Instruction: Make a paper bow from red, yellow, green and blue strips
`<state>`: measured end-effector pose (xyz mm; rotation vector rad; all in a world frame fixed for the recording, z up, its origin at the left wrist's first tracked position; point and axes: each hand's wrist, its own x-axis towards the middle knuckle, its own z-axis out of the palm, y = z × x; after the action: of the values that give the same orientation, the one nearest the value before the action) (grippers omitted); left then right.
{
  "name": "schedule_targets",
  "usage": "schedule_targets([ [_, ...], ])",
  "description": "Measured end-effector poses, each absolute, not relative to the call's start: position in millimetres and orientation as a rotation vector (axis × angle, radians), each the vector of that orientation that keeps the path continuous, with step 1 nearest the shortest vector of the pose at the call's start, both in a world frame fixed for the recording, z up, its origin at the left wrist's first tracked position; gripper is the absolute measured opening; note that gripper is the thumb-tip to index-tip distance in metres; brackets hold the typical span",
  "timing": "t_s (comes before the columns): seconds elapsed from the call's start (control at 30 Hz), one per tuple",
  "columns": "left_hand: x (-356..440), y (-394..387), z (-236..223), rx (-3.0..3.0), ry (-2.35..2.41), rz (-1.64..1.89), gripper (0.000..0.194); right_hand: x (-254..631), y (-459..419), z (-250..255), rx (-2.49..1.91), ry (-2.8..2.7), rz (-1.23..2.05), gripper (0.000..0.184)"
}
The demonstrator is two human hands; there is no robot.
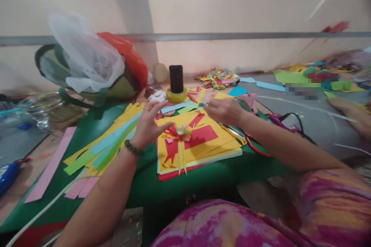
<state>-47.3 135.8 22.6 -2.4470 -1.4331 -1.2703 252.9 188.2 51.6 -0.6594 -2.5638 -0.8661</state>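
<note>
My left hand (149,123) is open over the left edge of a stack of yellow paper (228,144), thumb stretched toward a small paper flower (179,133). The flower has red, yellow, green and pink petals and two yellow paper tails (182,156). It lies on the stack beside a piece of red paper (206,136). My right hand (224,111) is closed, fingertips pinched together, above the stack's far right part. Whatever it may hold is hidden. Scissors (234,133) with red handles lie under my right forearm. A light blue strip (176,107) lies beyond the stack.
Coloured paper strips (113,142) cover the green surface (145,177) at left. Behind stand a phone (176,78) on a yellow tape roll (176,94) and a pile of curled paper (217,79). A bag (116,85) sits back left; another person's hand (344,110) is at right.
</note>
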Motion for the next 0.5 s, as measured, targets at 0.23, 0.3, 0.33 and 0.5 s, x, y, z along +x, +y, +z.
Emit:
schedule_targets([
  [0.23,13,94,14,-2.543,-0.855,-0.909,0.020,269,123,17,-0.257,-2.465,-1.013,0.014],
  [0.3,18,90,7,-2.469,-0.822,-0.842,0.020,270,119,10,-0.288,-2.459,-0.960,0.014],
  [0.33,20,89,4,-2.454,-0.820,-0.808,0.022,269,117,7,-0.330,-2.441,-0.923,0.014],
  [0.5,23,86,-2,-2.465,-0.715,-0.699,0.023,260,102,-10,-0.551,-2.370,-0.682,0.017],
])
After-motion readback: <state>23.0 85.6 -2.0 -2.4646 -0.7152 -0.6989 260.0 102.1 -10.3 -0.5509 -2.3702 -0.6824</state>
